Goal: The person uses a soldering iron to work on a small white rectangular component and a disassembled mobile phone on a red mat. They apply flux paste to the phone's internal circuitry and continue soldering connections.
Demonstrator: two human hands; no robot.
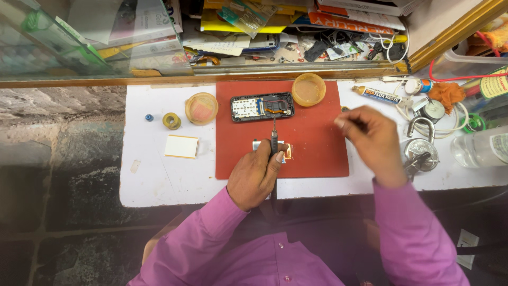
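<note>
The left hand (pixel 255 177) gripped a dark screwdriver (pixel 274 139) upright on the red mat (pixel 317 153), its tip pointing away toward the opened phone (pixel 262 107). The right hand (pixel 370 139) pinched something too small to identify.

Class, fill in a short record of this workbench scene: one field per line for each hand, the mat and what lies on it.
left hand: grips a dark slim tool, tip toward the opened phone
right hand: raised over the mat's right edge, fingertips pinched; contents unclear
mat: red, on a white board
on mat: phone, round amber dish
</note>
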